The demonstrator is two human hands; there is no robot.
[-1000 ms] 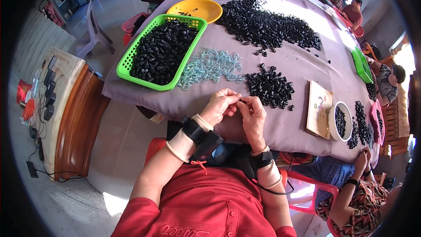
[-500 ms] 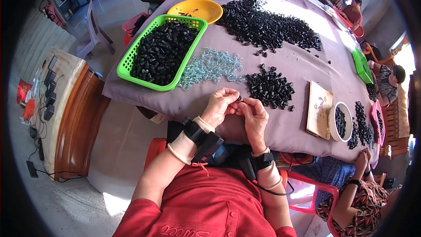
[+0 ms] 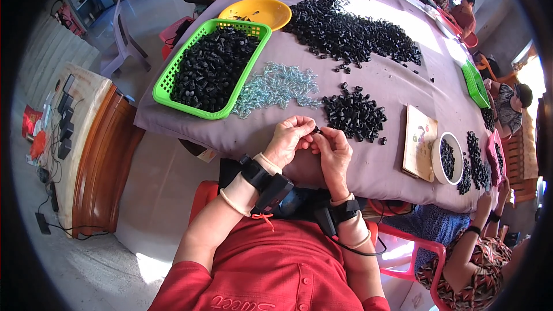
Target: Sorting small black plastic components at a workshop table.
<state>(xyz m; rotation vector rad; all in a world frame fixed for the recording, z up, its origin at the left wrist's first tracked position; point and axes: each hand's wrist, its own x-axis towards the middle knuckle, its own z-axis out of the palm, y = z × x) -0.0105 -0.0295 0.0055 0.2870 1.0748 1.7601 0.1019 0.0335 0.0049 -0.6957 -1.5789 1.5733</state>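
Pinching small black part (image 3: 316, 130) at frame centre, between meeting fingertips of left hand (image 3: 288, 139) and right hand (image 3: 334, 151).

Fingers (image 3: 302, 121) pinching black piece (image 3: 316, 130), green basket (image 3: 193, 111)

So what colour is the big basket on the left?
The basket is bright green; the head view shows it best.

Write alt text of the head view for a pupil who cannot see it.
A left hand and right hand hold a small black piece between them at a cloth-covered table. Beyond them lie loose black pieces, pale blue pieces and a green basket of black parts.
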